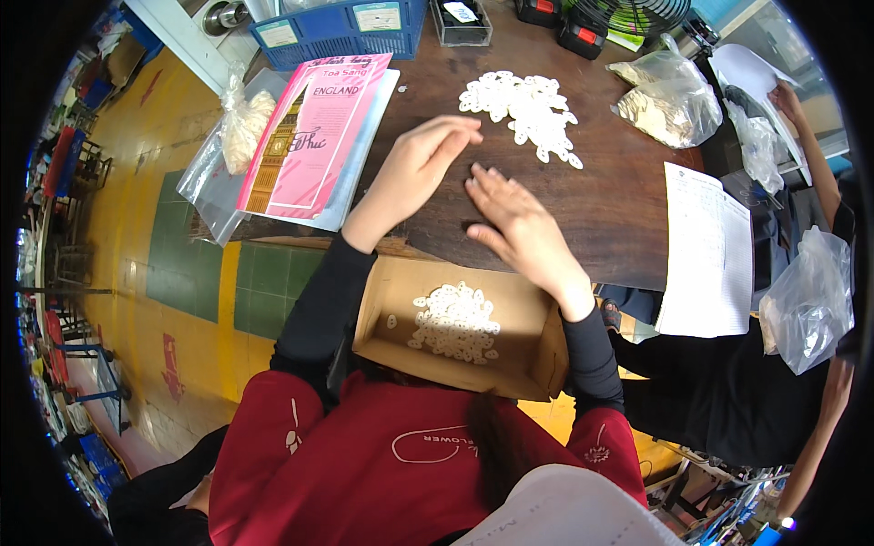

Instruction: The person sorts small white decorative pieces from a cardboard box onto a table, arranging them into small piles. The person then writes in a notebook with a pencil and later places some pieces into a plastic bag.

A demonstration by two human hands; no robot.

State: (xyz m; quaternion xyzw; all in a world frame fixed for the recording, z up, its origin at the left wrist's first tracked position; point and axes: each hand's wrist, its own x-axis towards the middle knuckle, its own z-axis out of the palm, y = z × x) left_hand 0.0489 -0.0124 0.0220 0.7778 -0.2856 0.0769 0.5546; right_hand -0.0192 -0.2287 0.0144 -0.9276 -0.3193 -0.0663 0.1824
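Note:
My left hand (423, 164) hovers at or just above the dark wooden table (601, 218), fingers stretched out toward the right and holding nothing visible. Opposite it, my right hand (519, 218) is spread palm down with the thumb apart, also without anything in it. Beyond both hands lies a loose pile of small white oval pieces (523, 109) with holes in them. Below my hands, an open cardboard box (528, 341) sits against my body at the table's near edge. More of the same white pieces (455, 323) are heaped inside it.
To the left are a pink notebook (314, 136) and a tied plastic bag (246, 132). A blue basket (341, 36) and a small clear tray (462, 27) stand behind. Rightward are a filled plastic bag (669, 105), paper sheets (701, 255) and another person's arm (810, 150).

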